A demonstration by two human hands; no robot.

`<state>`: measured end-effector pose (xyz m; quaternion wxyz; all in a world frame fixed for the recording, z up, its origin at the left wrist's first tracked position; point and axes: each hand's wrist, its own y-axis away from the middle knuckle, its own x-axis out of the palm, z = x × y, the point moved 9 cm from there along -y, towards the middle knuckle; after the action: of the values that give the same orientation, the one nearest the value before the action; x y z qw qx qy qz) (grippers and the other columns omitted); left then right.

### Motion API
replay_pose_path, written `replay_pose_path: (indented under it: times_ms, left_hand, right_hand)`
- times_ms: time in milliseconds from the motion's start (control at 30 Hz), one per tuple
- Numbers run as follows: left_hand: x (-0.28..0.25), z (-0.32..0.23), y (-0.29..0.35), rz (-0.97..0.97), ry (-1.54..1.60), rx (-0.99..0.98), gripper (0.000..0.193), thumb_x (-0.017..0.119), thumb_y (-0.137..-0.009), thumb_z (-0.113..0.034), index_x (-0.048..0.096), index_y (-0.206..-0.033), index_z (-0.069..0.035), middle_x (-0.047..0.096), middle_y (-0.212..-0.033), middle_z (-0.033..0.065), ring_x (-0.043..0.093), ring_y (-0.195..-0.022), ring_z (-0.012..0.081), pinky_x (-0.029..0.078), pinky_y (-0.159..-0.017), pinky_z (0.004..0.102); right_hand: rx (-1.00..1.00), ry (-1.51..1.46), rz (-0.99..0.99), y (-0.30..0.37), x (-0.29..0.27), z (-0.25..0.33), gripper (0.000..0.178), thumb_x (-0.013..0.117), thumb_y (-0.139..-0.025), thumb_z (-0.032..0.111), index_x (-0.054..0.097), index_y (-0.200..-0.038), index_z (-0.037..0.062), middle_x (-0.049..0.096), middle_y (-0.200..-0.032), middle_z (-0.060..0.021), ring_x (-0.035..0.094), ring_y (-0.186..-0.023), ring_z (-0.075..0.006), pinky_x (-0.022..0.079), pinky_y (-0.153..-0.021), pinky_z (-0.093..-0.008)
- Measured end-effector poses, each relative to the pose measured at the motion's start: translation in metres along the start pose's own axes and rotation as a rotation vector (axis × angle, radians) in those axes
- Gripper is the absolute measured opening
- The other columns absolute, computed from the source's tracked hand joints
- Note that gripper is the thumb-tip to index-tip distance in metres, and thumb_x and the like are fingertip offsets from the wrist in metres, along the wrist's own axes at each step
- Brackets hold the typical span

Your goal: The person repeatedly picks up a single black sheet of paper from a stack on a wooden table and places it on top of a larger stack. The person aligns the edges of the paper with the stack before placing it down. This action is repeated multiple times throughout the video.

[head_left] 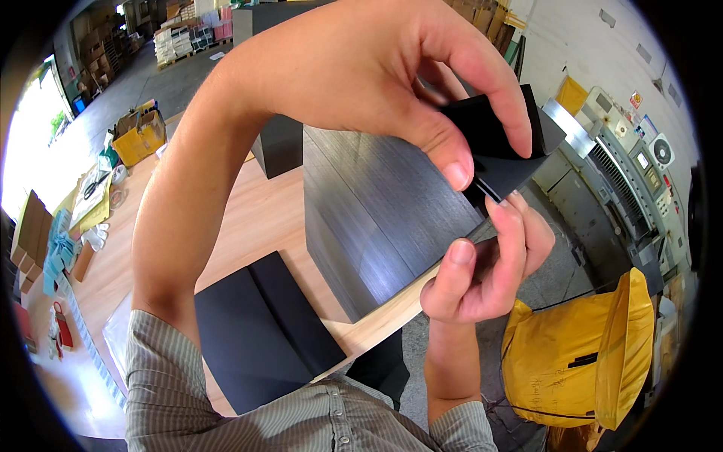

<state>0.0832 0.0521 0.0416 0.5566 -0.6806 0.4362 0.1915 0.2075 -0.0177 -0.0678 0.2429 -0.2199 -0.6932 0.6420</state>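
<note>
A tall stack of thin dark grey boards (376,203) rises from the table, its many edges showing as fine lines. My left hand (407,90) arches over the top of it. Its thumb and fingers are closed on a black folded card (493,124) at the stack's far right end. From below, my right hand (493,264) has curled fingers whose tips meet the card's narrow lower edge. Its thumb stands a little off them. Part of the card is hidden behind my left fingers. A flat black folded cover (263,331) with a crease lies on the table nearer me.
The wooden table (252,215) carries another dark stack (279,147), a yellow box (139,135), scissors (96,183) and a red-handled tool (62,325). A large yellow bag (572,354) stands at right, below a grey machine (617,181). Loaded pallets (192,38) stand far behind.
</note>
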Motion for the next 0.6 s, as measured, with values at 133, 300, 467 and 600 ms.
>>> replay_pose_path:
  times_ms: [133, 300, 467, 600]
  left_hand:
    - [-0.0014, 0.0021, 0.003, -0.02, 0.016, 0.005, 0.043, 0.091, -0.074, -0.011, 0.077, -0.113, 0.002, 0.077, -0.104, 0.0131, 0.069, -0.088, 0.0233, 0.053, -0.079, 0.032]
    - [-0.0007, 0.0034, 0.0052, -0.049, 0.026, 0.017, 0.044, 0.091, -0.074, -0.011, 0.077, -0.114, 0.002, 0.077, -0.104, 0.0129, 0.069, -0.088, 0.0229, 0.053, -0.079, 0.0318]
    - [0.0011, 0.0072, 0.0053, -0.078, 0.032, 0.029, 0.044, 0.091, -0.074, -0.011, 0.077, -0.114, 0.002, 0.077, -0.104, 0.0126, 0.069, -0.088, 0.0225, 0.053, -0.079, 0.0316]
    - [-0.0009, 0.0065, 0.0079, -0.101, 0.024, 0.027, 0.045, 0.091, -0.074, -0.011, 0.077, -0.114, 0.002, 0.077, -0.104, 0.0125, 0.069, -0.087, 0.0221, 0.053, -0.079, 0.0314]
  right_hand:
    - [0.001, -0.002, -0.001, -0.0005, 0.0003, 0.0003, 0.036, 0.063, -0.088, 0.026, 0.07, -0.115, 0.0023, 0.067, -0.118, -0.0145, 0.051, -0.1, -0.0267, 0.04, -0.09, -0.0369]
    - [0.01, 0.001, -0.007, 0.0007, -0.0005, -0.0011, 0.035, 0.063, -0.088, 0.026, 0.07, -0.115, 0.0033, 0.067, -0.118, -0.0129, 0.05, -0.099, -0.0258, 0.039, -0.091, -0.0369]
    - [0.019, -0.02, -0.008, 0.0015, -0.0003, -0.0016, 0.035, 0.064, -0.088, 0.026, 0.07, -0.114, 0.0046, 0.067, -0.118, -0.0117, 0.05, -0.099, -0.0252, 0.038, -0.091, -0.0363]
    - [0.027, -0.024, -0.012, 0.0006, 0.0002, -0.0009, 0.034, 0.065, -0.087, 0.025, 0.071, -0.113, 0.0055, 0.067, -0.118, -0.0113, 0.049, -0.099, -0.0248, 0.038, -0.091, -0.0361]
